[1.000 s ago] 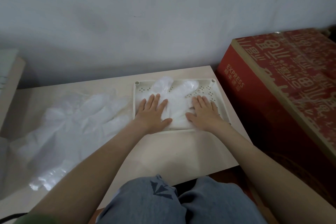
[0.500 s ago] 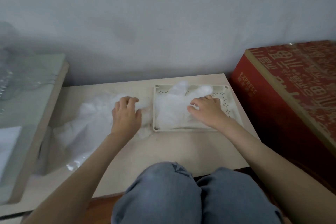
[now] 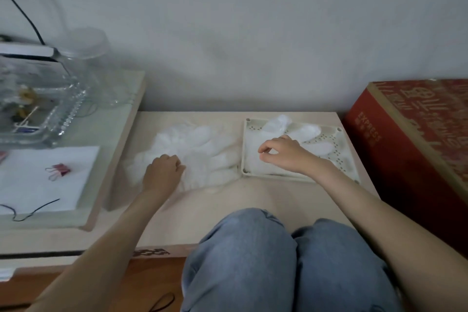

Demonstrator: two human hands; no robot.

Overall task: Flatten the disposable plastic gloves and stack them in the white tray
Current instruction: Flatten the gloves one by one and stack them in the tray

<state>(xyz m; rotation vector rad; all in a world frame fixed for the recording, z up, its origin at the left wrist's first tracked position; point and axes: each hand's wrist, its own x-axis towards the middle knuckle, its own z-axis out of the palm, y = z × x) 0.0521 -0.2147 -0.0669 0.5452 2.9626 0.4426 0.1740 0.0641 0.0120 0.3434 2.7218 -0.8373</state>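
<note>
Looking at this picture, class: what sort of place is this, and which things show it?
Probably a room in a home: a low table against a plain wall, a red express carton, binder clips on paper.

Plain grey-white wall (image 3: 253, 33) beyond left hand (image 3: 162, 172) and right hand (image 3: 283, 156). Pale low table (image 3: 253, 197) beneath both. Glass-topped side table (image 3: 111, 134) left of left hand; red printed carton (image 3: 405, 147) right of right hand. Lighting dim.

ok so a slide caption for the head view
Left hand grips the glove pile; right hand curls over gloves in the white tray.
</note>
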